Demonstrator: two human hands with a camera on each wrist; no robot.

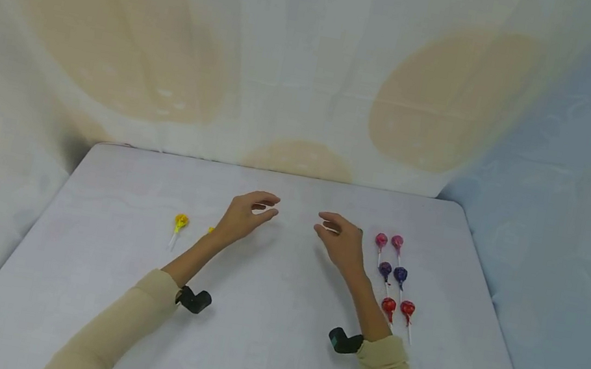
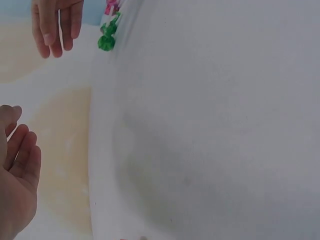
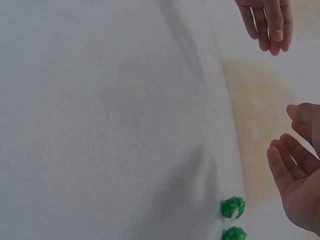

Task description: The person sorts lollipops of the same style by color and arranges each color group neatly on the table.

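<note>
Left hand: the left hand (image 1: 245,215) hovers above the middle of the white cloth-covered table (image 1: 254,349), fingers loosely curved, holding nothing.
Right hand: the right hand (image 1: 341,242) hovers opposite it, apart from it, fingers relaxed and empty.
Sorted group: to the right of the right hand lie three pairs of wrapped ball lollipops on white sticks: two pink lollipops (image 1: 389,241) farthest, two purple lollipops (image 1: 393,272) in the middle, two red lollipops (image 1: 398,307) nearest.
Green pair: two green wrapped lollipops (image 3: 233,220) show in the right wrist view, close by the right hand; the head view hides them.
Unsorted item: one yellow wrapped lollipop (image 1: 181,222) lies left of the left hand, near it; a second yellow piece shows just beside the left wrist, mostly hidden.
Step in hand: judged as a pause between placements, both hands free.
Next move requirement: probably a reach by the left hand to the yellow lollipop, pinching the thin stick cleanly, then laying it parallel to the existing rows without disturbing them.
</note>
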